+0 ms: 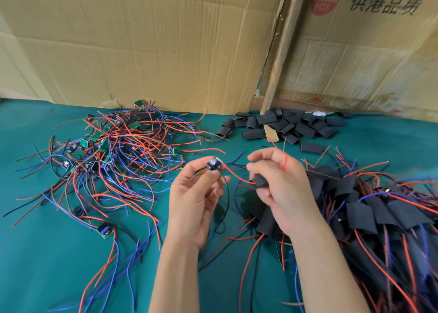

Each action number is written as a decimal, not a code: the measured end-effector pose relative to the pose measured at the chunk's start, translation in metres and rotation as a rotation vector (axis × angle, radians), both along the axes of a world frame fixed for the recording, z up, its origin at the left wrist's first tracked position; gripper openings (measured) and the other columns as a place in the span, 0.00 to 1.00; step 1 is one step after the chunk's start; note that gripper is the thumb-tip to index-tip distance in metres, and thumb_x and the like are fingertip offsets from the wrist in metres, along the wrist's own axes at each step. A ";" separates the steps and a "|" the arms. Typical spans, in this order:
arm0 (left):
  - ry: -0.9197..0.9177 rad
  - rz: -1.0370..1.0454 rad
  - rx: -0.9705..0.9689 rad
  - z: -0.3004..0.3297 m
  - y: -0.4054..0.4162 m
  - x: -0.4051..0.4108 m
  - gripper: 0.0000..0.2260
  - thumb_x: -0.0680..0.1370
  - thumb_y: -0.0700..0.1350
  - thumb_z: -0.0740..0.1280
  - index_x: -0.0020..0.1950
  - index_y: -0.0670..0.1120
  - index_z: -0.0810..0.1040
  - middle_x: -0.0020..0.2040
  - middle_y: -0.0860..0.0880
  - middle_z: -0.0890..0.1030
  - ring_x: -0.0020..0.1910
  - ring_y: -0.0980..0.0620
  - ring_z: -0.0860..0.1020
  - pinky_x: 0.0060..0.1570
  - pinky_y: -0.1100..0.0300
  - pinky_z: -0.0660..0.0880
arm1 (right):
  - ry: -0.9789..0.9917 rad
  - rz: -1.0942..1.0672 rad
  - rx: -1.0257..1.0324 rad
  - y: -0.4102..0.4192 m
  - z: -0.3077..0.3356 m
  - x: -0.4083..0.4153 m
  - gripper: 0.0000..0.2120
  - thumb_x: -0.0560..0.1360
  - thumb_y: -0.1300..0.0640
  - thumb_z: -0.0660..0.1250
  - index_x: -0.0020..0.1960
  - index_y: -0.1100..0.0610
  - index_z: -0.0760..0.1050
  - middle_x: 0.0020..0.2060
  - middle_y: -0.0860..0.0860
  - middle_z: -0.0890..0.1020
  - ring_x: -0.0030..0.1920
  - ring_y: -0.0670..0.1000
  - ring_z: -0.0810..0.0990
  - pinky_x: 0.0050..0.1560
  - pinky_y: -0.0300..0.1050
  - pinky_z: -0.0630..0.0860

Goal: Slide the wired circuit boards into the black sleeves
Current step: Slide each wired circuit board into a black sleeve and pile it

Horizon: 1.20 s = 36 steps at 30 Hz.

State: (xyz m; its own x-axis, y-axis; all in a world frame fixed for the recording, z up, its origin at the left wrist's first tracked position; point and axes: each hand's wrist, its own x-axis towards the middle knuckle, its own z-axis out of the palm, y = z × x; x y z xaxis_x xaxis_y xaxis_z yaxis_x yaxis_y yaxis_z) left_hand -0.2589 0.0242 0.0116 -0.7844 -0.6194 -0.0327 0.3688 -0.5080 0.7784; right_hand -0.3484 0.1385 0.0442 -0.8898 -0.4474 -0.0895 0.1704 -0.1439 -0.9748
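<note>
Circuit board (214, 165) in left hand (196, 198)

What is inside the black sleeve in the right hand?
A red wire from the circuit board in the left hand runs into the black sleeve held by the right hand. Fingers cover the rest.

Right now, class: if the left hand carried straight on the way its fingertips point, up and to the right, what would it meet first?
Probably the right hand and the black sleeve it grips. The left hand pinches a circuit board whose red wire already runs toward that sleeve. Depth is unclear.
</note>
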 end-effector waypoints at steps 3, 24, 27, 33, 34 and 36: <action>-0.019 0.003 -0.025 -0.001 0.000 -0.001 0.13 0.77 0.28 0.63 0.55 0.42 0.80 0.37 0.46 0.81 0.31 0.52 0.78 0.33 0.67 0.76 | 0.066 -0.056 -0.077 0.005 0.000 -0.003 0.11 0.74 0.69 0.72 0.38 0.55 0.79 0.28 0.51 0.75 0.24 0.44 0.66 0.20 0.34 0.56; -0.080 0.176 -0.025 0.002 0.001 -0.001 0.05 0.67 0.39 0.75 0.41 0.40 0.83 0.37 0.41 0.83 0.35 0.52 0.84 0.32 0.68 0.76 | 0.133 -0.463 -0.277 0.012 -0.003 -0.013 0.10 0.74 0.58 0.77 0.36 0.54 0.79 0.31 0.47 0.79 0.23 0.46 0.68 0.24 0.38 0.64; -0.073 0.208 0.031 0.002 0.000 0.000 0.04 0.70 0.36 0.74 0.42 0.39 0.81 0.39 0.41 0.85 0.37 0.52 0.85 0.32 0.69 0.77 | 0.147 -0.479 -0.287 0.014 -0.003 -0.014 0.09 0.75 0.58 0.76 0.37 0.54 0.80 0.29 0.46 0.79 0.25 0.45 0.73 0.29 0.38 0.69; -0.025 0.246 0.135 0.002 -0.003 0.001 0.03 0.72 0.32 0.71 0.41 0.39 0.80 0.41 0.42 0.86 0.44 0.49 0.87 0.39 0.67 0.79 | 0.125 -0.383 -0.237 0.014 -0.008 -0.017 0.05 0.75 0.61 0.75 0.41 0.56 0.84 0.35 0.50 0.83 0.36 0.48 0.79 0.38 0.38 0.77; -0.019 0.248 0.150 0.002 -0.003 0.001 0.03 0.71 0.33 0.72 0.40 0.39 0.80 0.40 0.42 0.86 0.44 0.49 0.87 0.39 0.67 0.80 | 0.127 -0.367 -0.224 0.014 -0.009 -0.017 0.03 0.76 0.62 0.75 0.43 0.57 0.85 0.36 0.50 0.84 0.38 0.49 0.80 0.41 0.38 0.78; -0.010 0.247 0.169 0.001 -0.005 0.001 0.02 0.68 0.35 0.72 0.39 0.40 0.81 0.40 0.42 0.86 0.45 0.48 0.87 0.40 0.66 0.80 | 0.123 -0.338 -0.211 0.014 -0.010 -0.018 0.02 0.76 0.65 0.74 0.46 0.60 0.85 0.37 0.51 0.85 0.39 0.50 0.82 0.44 0.39 0.79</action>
